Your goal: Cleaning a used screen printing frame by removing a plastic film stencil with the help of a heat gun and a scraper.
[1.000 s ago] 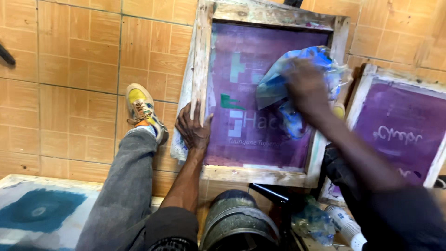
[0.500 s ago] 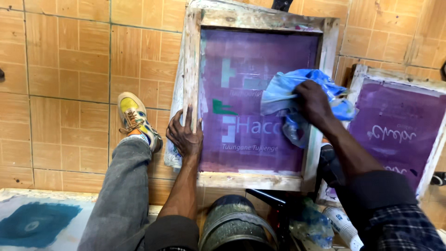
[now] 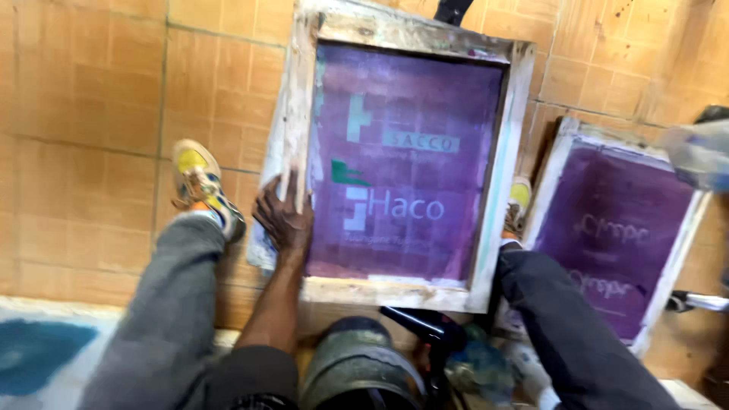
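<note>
Screen-printing frame (image 3: 292,144) leans on tiled wall, left hand (image 3: 282,220) fingers spread flat against its left rail.

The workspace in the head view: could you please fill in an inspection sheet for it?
Surface: orange tiled floor, with a blue-stained white patch at lower left.
Job's things: wooden-framed printing screen with purple mesh, propped between the person's legs; pale stencil shapes show on it.
Clutter: second purple screen to the right; round metal can and a black tool below the frame.
Hands: left hand lies flat on the frame's left rail; right hand not in view.
Cables: nothing seen.
Surroundings: yellow sneaker and grey trouser legs; blurred pale object at right edge.
</note>
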